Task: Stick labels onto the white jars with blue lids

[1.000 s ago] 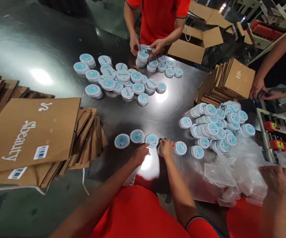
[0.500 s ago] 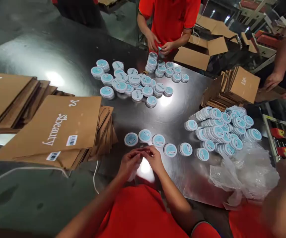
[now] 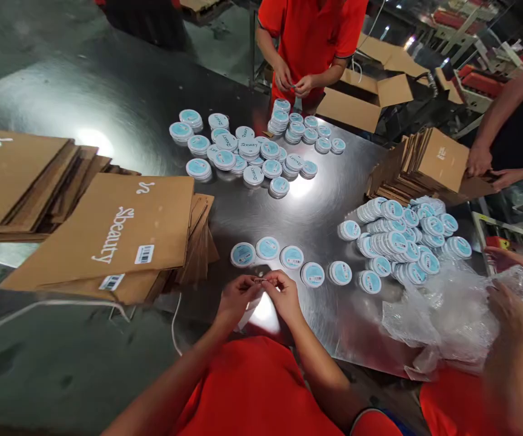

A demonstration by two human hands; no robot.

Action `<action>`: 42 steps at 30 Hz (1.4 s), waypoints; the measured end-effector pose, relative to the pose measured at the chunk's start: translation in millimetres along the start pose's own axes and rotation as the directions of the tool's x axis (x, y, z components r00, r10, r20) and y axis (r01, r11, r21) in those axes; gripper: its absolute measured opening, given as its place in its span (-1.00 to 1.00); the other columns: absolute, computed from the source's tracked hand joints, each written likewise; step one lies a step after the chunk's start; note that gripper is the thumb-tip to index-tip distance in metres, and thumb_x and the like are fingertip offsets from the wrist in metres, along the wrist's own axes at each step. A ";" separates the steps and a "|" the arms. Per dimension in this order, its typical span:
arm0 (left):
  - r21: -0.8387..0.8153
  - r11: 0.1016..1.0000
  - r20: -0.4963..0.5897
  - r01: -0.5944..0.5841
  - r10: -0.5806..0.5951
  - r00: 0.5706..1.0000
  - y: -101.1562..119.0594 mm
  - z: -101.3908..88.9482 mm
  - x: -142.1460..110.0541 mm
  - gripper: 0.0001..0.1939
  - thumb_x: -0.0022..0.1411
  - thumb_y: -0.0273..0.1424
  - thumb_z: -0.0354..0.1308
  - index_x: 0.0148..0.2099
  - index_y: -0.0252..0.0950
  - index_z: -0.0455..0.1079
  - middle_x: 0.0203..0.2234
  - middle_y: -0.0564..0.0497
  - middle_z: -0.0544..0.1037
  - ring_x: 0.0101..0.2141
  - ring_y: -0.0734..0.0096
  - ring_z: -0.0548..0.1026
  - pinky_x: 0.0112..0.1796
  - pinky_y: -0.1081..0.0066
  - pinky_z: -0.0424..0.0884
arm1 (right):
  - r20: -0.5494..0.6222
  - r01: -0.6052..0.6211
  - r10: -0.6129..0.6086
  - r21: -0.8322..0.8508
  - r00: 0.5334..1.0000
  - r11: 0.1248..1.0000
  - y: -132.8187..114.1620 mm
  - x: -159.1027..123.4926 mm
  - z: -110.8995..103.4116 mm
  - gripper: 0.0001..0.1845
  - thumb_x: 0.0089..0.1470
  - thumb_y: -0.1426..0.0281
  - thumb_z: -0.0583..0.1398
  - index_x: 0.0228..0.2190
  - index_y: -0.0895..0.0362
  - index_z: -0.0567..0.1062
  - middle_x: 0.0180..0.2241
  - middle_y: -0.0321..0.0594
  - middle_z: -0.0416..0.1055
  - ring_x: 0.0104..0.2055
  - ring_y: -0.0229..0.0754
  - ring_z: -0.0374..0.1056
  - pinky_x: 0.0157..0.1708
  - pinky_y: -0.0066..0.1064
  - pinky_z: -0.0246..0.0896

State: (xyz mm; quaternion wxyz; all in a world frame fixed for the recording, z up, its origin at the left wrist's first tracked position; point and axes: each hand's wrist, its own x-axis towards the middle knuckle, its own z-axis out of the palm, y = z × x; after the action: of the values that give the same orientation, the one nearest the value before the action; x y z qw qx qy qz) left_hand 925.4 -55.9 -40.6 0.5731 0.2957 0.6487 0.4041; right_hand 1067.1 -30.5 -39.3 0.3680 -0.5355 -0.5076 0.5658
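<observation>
Near the table's front edge, my left hand (image 3: 236, 300) and my right hand (image 3: 284, 295) meet with their fingertips pinched together. A small dark sliver (image 3: 260, 280) shows between the fingertips; it is too small to name. Below my left fingers hangs a pale strip (image 3: 246, 316), partly hidden by the hand and blending into the table's glare. Just beyond my hands is a curved row of round tins with light-blue labels, among them one tin (image 3: 292, 257) straight ahead and another tin (image 3: 312, 275) to the right. Neither hand touches them.
More stacked tins (image 3: 395, 242) stand to the right beside crumpled clear plastic (image 3: 452, 315), where a co-worker's hand (image 3: 513, 315) reaches in. Other tins (image 3: 247, 147) lie farther back, before another co-worker. Flattened cardboard boxes (image 3: 120, 224) are piled left; more cardboard (image 3: 440, 160) stands right.
My fingertips have parted slightly, showing the small sliver between them. The pale strip shows more under my left hand. At the right, a co-worker's hands have moved over the plastic.
</observation>
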 end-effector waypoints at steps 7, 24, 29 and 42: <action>0.690 0.635 0.261 -0.346 0.227 0.938 -24.5 5.4 32.3 -0.84 0.28 -0.39 0.11 -0.32 -0.30 0.48 -0.14 -0.12 0.65 -0.19 0.29 0.60 -0.18 0.36 0.49 | -0.334 -0.155 0.031 -0.351 0.942 0.923 41.9 68.8 -25.5 -0.81 0.06 0.27 0.18 -0.48 0.12 0.47 -0.36 -0.16 0.46 -0.22 -0.08 0.35 -0.13 -0.23 0.26; 0.789 0.222 0.549 -0.573 0.164 0.819 -33.6 22.5 94.2 -0.82 0.19 -0.60 0.18 -0.22 -0.28 0.56 0.21 -0.17 0.45 0.34 -0.22 0.15 0.25 -0.45 -0.11 | 0.542 0.482 -0.020 -0.728 0.840 0.487 63.2 151.5 -45.6 -0.16 0.02 0.52 0.35 0.28 -0.02 0.25 0.14 -0.05 0.41 0.14 0.09 0.27 0.14 -0.11 0.03; 0.792 0.259 0.514 -0.553 0.207 0.832 -45.7 22.5 90.2 -0.82 0.17 -0.63 0.15 -0.28 -0.30 0.53 0.25 -0.27 0.39 0.30 -0.19 0.24 0.25 -0.39 -0.01 | 0.133 0.167 -0.111 -0.896 0.985 0.411 72.0 136.4 -25.2 -0.22 0.13 0.22 0.33 0.28 0.23 0.25 -0.10 0.15 0.50 -0.06 0.12 0.30 0.10 -0.03 0.00; 0.734 0.345 0.536 -0.585 0.236 0.811 -62.1 23.2 97.9 -0.80 0.11 -0.69 0.15 -0.28 -0.33 0.49 0.26 -0.30 0.36 0.28 -0.09 0.30 0.26 -0.27 0.10 | -0.296 -0.129 -0.055 -0.566 0.954 0.814 81.5 107.0 -49.9 -0.78 0.15 0.26 0.16 -0.38 0.10 0.53 -0.07 -0.08 0.46 0.06 0.00 0.25 0.11 -0.14 0.04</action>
State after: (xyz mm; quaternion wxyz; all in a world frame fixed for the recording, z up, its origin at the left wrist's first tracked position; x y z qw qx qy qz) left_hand 936.7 0.3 -144.0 0.3154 0.7656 0.5537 0.0881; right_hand 1109.7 63.8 -138.6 0.2487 -0.7110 -0.5833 0.3039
